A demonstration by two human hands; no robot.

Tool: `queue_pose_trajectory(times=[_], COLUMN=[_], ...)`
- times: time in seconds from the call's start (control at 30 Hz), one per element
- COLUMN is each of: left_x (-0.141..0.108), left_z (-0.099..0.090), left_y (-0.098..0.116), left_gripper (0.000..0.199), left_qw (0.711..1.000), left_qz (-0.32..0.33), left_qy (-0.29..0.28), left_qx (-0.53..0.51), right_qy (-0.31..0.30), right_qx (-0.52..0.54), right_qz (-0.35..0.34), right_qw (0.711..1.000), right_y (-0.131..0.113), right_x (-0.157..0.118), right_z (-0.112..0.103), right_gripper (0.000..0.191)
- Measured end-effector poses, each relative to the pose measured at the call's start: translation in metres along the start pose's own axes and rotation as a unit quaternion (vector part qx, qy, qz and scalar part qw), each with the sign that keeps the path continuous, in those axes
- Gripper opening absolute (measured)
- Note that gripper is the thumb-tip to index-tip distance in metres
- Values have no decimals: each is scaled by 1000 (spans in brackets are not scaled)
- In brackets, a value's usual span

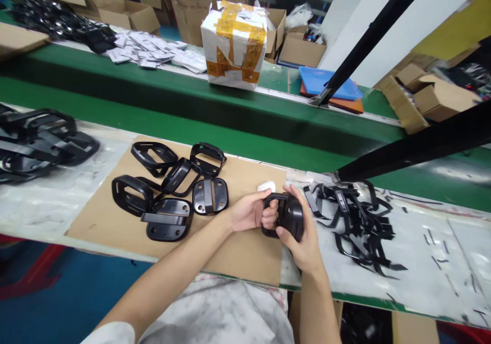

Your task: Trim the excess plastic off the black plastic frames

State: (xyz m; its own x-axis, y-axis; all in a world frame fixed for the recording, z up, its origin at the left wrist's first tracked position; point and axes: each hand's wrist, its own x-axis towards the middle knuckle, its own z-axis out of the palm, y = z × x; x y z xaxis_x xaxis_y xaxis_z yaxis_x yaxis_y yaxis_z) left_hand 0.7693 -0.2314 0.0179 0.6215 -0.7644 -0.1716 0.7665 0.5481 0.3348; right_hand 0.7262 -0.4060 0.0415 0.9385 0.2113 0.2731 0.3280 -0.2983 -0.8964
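Note:
My left hand and my right hand both grip a black moulded plastic frame above the table's edge of the cardboard sheet. Its far side is hidden by my fingers. Several similar black frames lie on a brown cardboard sheet to the left of my hands. A small white object sits just beyond my left hand. To the right of my right hand lies a tangled pile of black plastic strips.
A white-topped bench runs across the view, with a heap of black frames at its left end. Beyond it are a green conveyor belt, a taped white parcel, blue and orange trays, cardboard boxes and black support bars.

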Motion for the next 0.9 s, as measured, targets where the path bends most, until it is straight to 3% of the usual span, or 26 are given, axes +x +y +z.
queue_pose_trajectory(times=[0.43,0.7,0.8,0.9], left_x=[-4,-3,-2,0], left_z=[-3,-3,-1,0], left_y=[6,3,0,-3], left_gripper=[38,36,42,43], left_qw=[1000,999,995,963], left_qz=[-21,-31,29,137], left_qy=[-7,4,41,109], left_qx=[7,23,88,205], right_qy=[-3,-19,1,40], right_qx=[22,30,16,-34], right_qz=[-1,3,8,7], right_qw=[1000,999,1000,999], right_y=[19,23,20,15], right_x=[-4,-7,-7,-4], right_z=[11,6,10,17], right_gripper=[80,85,80,75])
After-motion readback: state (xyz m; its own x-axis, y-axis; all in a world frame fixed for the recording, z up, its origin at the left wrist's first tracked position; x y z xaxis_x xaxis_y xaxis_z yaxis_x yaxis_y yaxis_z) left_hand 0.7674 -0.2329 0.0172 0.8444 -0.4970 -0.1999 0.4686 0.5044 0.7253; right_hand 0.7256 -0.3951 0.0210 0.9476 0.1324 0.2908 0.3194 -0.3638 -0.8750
